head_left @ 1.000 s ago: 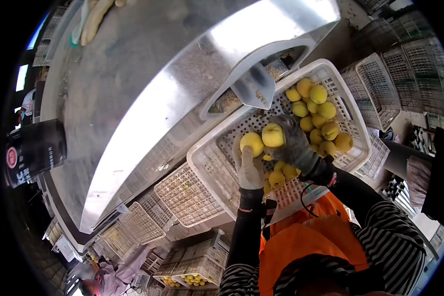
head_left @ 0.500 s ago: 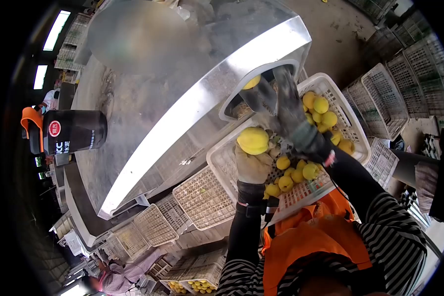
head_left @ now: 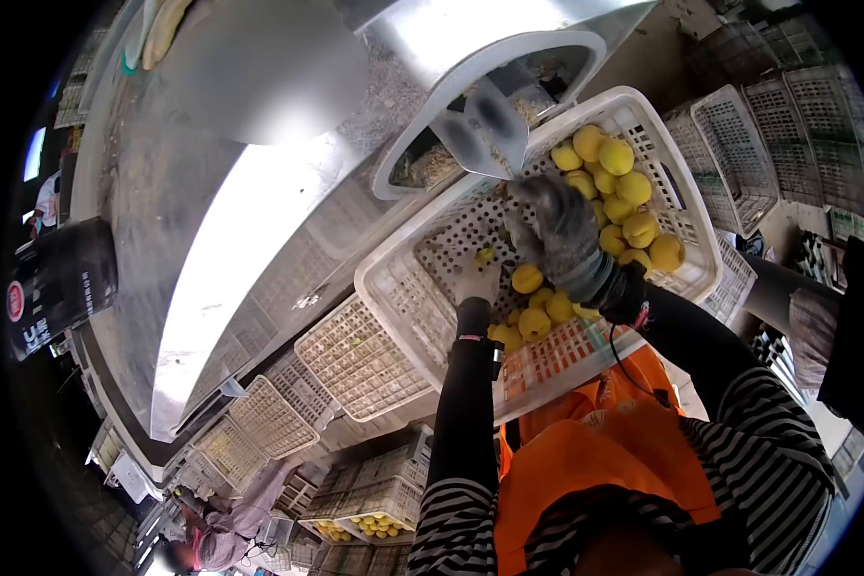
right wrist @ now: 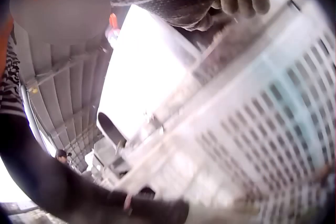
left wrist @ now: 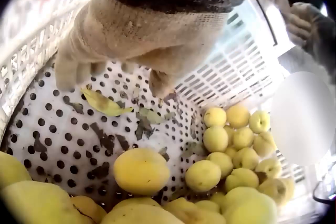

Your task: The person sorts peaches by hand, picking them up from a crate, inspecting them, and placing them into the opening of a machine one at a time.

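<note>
The left hand point(head_left: 477, 283), in a pale knit glove, hangs inside a white plastic crate point(head_left: 384, 288) with its fingers loosely bent, gripping nothing visible. A yellow-green leaf point(left wrist: 105, 103) lies at its fingertips on the perforated floor; I cannot tell whether they touch.

The right hand point(head_left: 562, 226), in a dark glove, is over the crate, fingers partly bent; its palm is hidden, so I cannot tell whether it grasps anything. Yellow peaches point(head_left: 535, 324) sit between the hands on the wearer's side, and more fill the crate's end right of the right hand.

Just beyond the right fingertips juts a metal chute lip point(head_left: 499, 154) from a metal table point(head_left: 226, 250). Well left of the left hand is a black bottle point(head_left: 62, 283); far right of the right hand, stacked crates point(head_left: 806, 158).
</note>
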Motion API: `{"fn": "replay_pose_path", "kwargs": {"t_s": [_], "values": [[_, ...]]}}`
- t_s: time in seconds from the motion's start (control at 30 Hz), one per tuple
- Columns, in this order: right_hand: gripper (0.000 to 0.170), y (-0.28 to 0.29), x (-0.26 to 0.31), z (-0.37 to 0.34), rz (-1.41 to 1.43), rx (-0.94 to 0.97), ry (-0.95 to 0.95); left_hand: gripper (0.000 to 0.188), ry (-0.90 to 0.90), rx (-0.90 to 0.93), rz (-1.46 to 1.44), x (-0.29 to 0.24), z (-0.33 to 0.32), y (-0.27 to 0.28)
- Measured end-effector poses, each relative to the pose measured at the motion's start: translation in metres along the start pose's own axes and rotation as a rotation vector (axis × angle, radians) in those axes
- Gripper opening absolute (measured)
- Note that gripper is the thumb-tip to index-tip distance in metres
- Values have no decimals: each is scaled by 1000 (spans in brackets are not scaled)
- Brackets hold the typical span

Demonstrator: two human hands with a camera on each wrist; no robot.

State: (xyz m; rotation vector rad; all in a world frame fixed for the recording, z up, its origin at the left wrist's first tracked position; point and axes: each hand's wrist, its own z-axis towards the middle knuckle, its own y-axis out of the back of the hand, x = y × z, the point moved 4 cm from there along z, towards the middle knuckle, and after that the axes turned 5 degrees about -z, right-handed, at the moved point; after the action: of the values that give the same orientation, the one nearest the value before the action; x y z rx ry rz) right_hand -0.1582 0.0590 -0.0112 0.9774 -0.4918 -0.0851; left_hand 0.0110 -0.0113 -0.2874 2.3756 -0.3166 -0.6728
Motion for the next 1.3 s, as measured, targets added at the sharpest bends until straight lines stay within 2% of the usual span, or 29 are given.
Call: {"fn": "replay_pose_path", "kwargs": {"t_s": [0.03,0.1,0.13,0.17,0.2,0.23,0.3,0.33,0.4,0.47,0.53,0.57,0.63,0.67,0.7,0.73,0.77,0.8,0.83,0.87,0.93,0.97,1.0,1.03,1.07,1.13,1.17,1.27,1.3], "values": [[61,-41,-10,-39,-119,100,16,73,4,103,46,-4,2,-14],[50,-97,-25,-88,-145,1092,-321,75,6,265,71,-10,-4,-36],[50,-133,-39,-123,-144,1110,-320,75,15,278,62,-18,-15,-36],[45,-184,-56,-168,-26,1044,-188,76,8,292,82,-35,-33,-22],[41,-190,-46,-170,99,977,-67,76,5,316,105,-40,-47,-20],[34,-194,-42,-179,-63,1061,39,76,20,337,105,-32,-54,-26],[38,-198,-39,-171,14,1110,17,84,38,664,-518,-31,-61,-31],[43,-196,-37,-165,85,1153,-7,84,44,665,-512,-35,-67,-29],[50,-185,-48,-146,64,1152,-111,90,-114,735,297,-56,-90,-33],[57,-157,-63,-118,19,1130,-206,92,-53,718,378,-69,-93,-25],[70,-119,-73,-94,341,1238,-376,92,-209,541,309,-54,-75,-41],[70,-96,-73,-83,332,1227,-374,90,-241,345,222,-12,-37,-89],[69,-37,-59,-57,853,769,-408,80,-186,150,-350,-19,-31,-15],[69,-20,-54,-50,842,751,-397,76,-157,141,-838,-28,-40,13],[72,-2,-47,-45,968,601,-452,71,-174,148,-1221,-47,-61,43],[75,11,-39,-46,1101,454,-503,66,-212,162,-1494,-67,-83,62],[75,14,-30,-51,1115,445,-490,62,-258,182,-1682,-83,-101,74],[76,11,-27,-60,1149,432,-631,57,-298,203,-1816,-96,-115,84],[77,10,-28,-65,1179,416,-774,53,-335,213,-1882,-108,-128,92],[77,12,-29,-63,1186,404,-763,53,-349,210,-1870,-116,-135,99],[81,45,-15,-37,761,93,-116,59,-418,216,-1917,-135,-152,113],[81,64,-8,-34,672,179,-198,59,-440,211,-1910,-146,-165,121],[81,73,-1,-29,671,165,-182,60,-425,82,-1902,-158,-182,134],[81,83,6,-25,584,96,-105,61,-404,-46,-1893,-160,-195,141],[80,92,12,-22,497,29,-30,61,-418,-50,-1889,-155,-199,141],[81,97,17,-14,450,32,4,61,-400,53,-1860,-155,-204,153],[80,94,17,-8,395,-48,2,58,-177,229,-2192,-152,-212,151],[71,75,17,36,199,-322,93,52,-173,305,-2233,-151,-206,170],[65,64,15,61,102,-292,41,47,-143,257,-2140,-154,-200,180]]}}
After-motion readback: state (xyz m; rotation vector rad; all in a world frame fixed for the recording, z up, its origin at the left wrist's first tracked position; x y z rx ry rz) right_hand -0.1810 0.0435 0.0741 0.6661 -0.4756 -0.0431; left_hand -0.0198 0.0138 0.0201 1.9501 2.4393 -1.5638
